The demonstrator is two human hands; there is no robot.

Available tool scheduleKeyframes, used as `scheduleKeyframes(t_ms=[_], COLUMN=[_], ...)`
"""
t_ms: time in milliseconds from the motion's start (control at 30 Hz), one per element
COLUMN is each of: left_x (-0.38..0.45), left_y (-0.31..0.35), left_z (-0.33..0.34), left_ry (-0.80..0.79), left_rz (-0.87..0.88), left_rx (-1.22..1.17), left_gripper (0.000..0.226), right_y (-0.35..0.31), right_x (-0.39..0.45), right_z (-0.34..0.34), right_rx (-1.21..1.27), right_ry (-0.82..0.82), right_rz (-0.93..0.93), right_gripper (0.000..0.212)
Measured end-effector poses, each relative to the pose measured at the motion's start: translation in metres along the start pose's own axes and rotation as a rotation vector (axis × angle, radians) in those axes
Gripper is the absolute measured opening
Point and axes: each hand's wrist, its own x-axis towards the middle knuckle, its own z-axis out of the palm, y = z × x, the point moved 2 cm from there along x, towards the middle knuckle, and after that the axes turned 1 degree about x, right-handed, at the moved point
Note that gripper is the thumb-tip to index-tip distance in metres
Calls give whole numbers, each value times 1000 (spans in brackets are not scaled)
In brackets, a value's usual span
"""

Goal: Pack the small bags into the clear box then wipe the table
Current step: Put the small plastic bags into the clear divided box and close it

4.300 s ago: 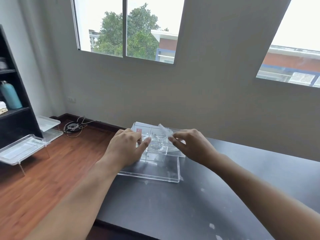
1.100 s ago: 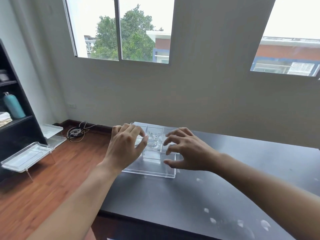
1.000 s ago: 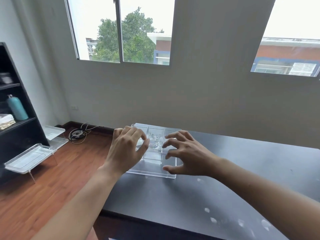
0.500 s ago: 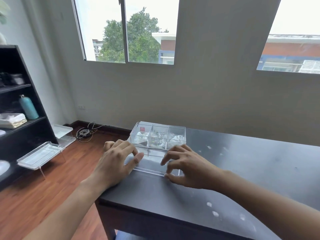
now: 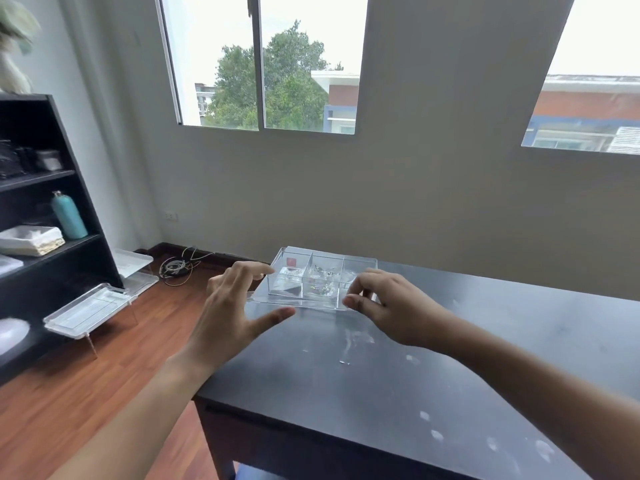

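Note:
A clear box with several compartments stands at the far left corner of the black table. Small clear bags lie in its compartments, and a red label shows in the left one. A flat clear lid hovers just in front of the box, raised off the table. My right hand pinches the lid's right corner. My left hand has fingers and thumb spread around the lid's left edge.
White smudges dot the table top near me. A black shelf with a teal bottle stands at the left. Clear acrylic stands and a cable coil sit on the wooden floor.
The lid lay flat on the table in front of the box under both hands; now it is lifted off the surface. My view has pulled back and shifted right.

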Motion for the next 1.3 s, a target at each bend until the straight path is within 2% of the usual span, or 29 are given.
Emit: scheduleKeyframes(t_ms=[167, 333, 367, 467, 500, 567, 700, 800, 967, 1100, 1300], left_x=[7, 28, 35, 56, 63, 75, 90, 87, 70, 64, 68], left_y=[-6, -4, -3, 1, 3, 6, 14, 14, -1, -7, -12], left_z=[1, 1, 1, 2, 4, 11, 28, 39, 56, 64, 71], left_ry=[84, 240, 276, 366, 377, 390, 439, 427, 245, 133, 93], left_rz=[-140, -265, -292, -364, -385, -428, -484, -478, -527, -562, -566], left_rx=[-214, -446, -476, -499, -506, -528, -564, -457, -332, -279, -179], left_gripper=[61, 62, 63, 65, 66, 65, 51, 35, 40, 44, 43], right_y=[13, 22, 24, 23, 24, 30, 41, 54, 74, 86, 94], right_x=[9, 21, 22, 24, 26, 32, 42, 51, 65, 70, 69], right_z=[-15, -19, -19, -18, -17, -15, -14, -19, -19, -14, -2], right_rx=[251, 548, 509, 156, 55, -81, -101, -49, -23, -26, -34], right_ry=[13, 159, 184, 232, 242, 263, 324, 266, 136, 62, 64], right_rz=[186, 121, 80, -90, -151, -226, -160, -75, -14, 50, 105], right_gripper=[21, 18, 28, 108, 127, 143, 129, 132, 137, 132, 125])
